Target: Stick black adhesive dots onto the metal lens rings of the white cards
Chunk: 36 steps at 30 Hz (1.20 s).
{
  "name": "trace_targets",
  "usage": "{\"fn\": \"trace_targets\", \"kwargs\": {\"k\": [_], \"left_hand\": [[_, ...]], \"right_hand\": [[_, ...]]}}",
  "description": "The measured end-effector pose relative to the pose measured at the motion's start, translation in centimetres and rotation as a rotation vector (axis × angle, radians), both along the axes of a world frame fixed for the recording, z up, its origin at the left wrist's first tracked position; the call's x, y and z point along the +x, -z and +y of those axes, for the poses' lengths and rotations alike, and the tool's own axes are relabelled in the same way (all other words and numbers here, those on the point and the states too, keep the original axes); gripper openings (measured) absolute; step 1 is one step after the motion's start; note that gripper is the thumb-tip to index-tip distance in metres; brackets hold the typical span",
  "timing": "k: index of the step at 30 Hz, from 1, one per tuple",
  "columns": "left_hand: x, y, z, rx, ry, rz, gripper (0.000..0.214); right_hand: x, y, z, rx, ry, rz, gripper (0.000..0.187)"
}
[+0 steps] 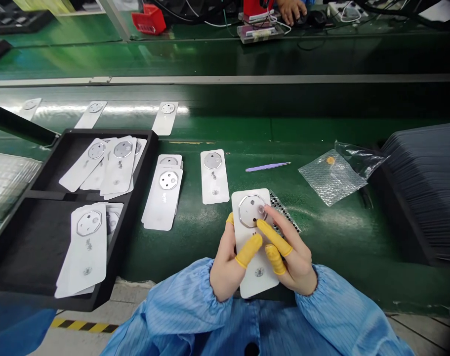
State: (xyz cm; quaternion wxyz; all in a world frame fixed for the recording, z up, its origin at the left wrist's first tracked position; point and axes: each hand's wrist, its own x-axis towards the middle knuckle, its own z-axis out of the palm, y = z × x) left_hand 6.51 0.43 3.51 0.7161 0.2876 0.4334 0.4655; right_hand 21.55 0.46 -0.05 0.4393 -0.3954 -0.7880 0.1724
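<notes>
Holding a white back panel [257,259] at the middle of the tabletop's [195,242] near edge, the left hand [226,264] pinches its left side, thumb on the front. The panel's long axis runs from near edge to far edge, its octagonal ring [250,210] pointing away and slightly left. The right hand [293,254] has fingertips at the ring; whether its grip pinches anything, I cannot tell. Leftward, a black tray [153,148] carries overlapping panels [118,168] in its far compartment and more panels [87,247] in its near one. A black bin [406,227] at right holds dark sheets [425,183].
</notes>
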Motion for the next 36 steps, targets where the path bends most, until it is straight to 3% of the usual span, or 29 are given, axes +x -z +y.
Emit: {"fn": "trace_targets", "kwargs": {"k": [4,9,16,23,36], "left_hand": [[-0.1,0.0,0.6,-0.103,-0.045,-0.089,0.041],[-0.5,0.4,1.0,-0.103,-0.028,-0.063,0.026],[-0.3,0.4,1.2,0.085,-0.042,0.020,0.019],[-0.4,0.8,0.9,0.020,0.009,-0.035,0.020],[-0.3,1.0,0.7,0.155,-0.051,0.011,0.011]], "right_hand": [[-0.1,-0.3,0.1,0.027,0.089,0.076,0.057],[-0.4,-0.6,0.2,-0.037,0.169,0.198,0.063],[-0.8,-0.6,-0.3,0.011,0.162,0.257,0.065],[-0.8,-0.8,-0.1,-0.001,0.192,0.262,0.061],[-1.2,-1.0,-0.4,0.052,0.222,0.191,0.059]]}}
